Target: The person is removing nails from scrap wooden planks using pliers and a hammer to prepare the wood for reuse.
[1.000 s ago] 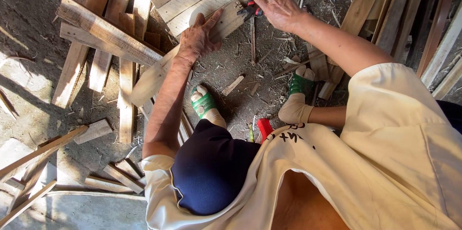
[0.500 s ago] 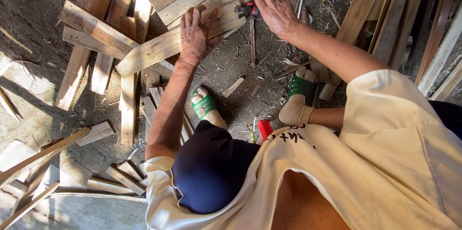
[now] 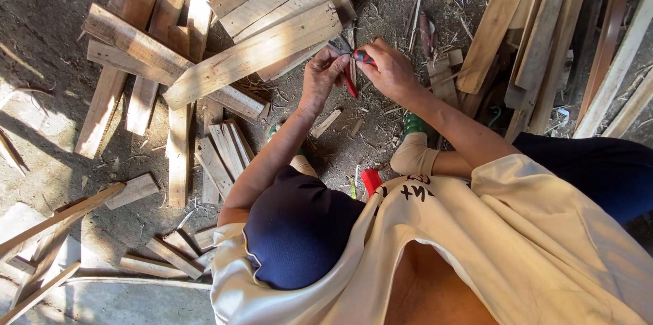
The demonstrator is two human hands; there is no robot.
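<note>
My right hand is closed around red-handled pliers, just above the dirt floor. Meeting it from the left, my left hand has its fingertips pinched on the pliers' head. Both hands sit just off the right end of a long pale wooden plank, which lies slanted across other boards. What the jaws hold, if anything, is too small to tell.
Long boards lean in a stack at the right. Short offcuts and scraps litter the dirt floor at left and lower left. A small red object lies by my knee. My foot in a green sock rests below the hands.
My left hand has come off the slanted plank and moved right to the pliers. My right hand has drawn in toward it with the pliers. The plank lies a little lower and flatter.
</note>
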